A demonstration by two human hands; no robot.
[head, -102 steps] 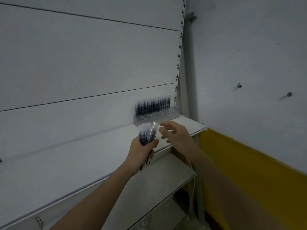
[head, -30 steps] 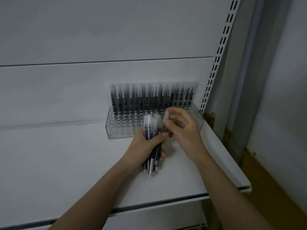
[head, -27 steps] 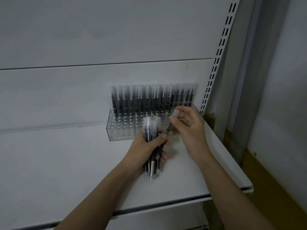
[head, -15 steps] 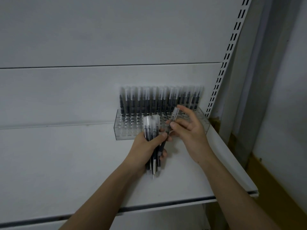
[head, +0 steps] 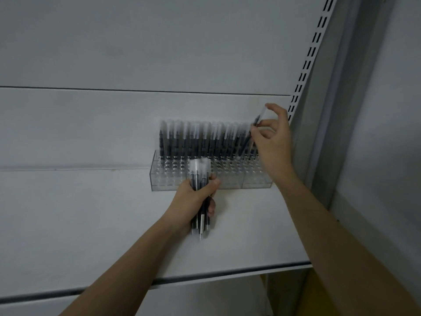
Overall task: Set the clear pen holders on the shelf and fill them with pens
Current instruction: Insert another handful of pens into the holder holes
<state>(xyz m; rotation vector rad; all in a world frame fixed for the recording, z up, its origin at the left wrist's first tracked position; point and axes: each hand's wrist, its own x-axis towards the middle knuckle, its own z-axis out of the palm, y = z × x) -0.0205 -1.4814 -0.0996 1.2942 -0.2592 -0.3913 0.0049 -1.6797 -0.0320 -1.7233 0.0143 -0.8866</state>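
The clear pen holders [head: 168, 179] stand side by side on the white shelf [head: 91, 224] against the back panel. Their back row is filled with dark pens with frosted caps [head: 200, 140]; the front holes show no pens. My left hand [head: 193, 201] grips a bundle of pens [head: 200, 172] upright just in front of the holders. My right hand [head: 272, 137] pinches a single pen [head: 255, 126], tilted, above the right end of the holders, its tip down among the back pens.
A slotted upright rail [head: 309, 58] runs along the right of the back panel. The shelf's front edge [head: 205, 277] crosses below my arms, with a lower shelf under it. A grey wall stands at the right.
My right hand drew one pen out of the bundle and carried it up and right to the holders' right end. My left hand kept the bundle in place. The camera moved closer.
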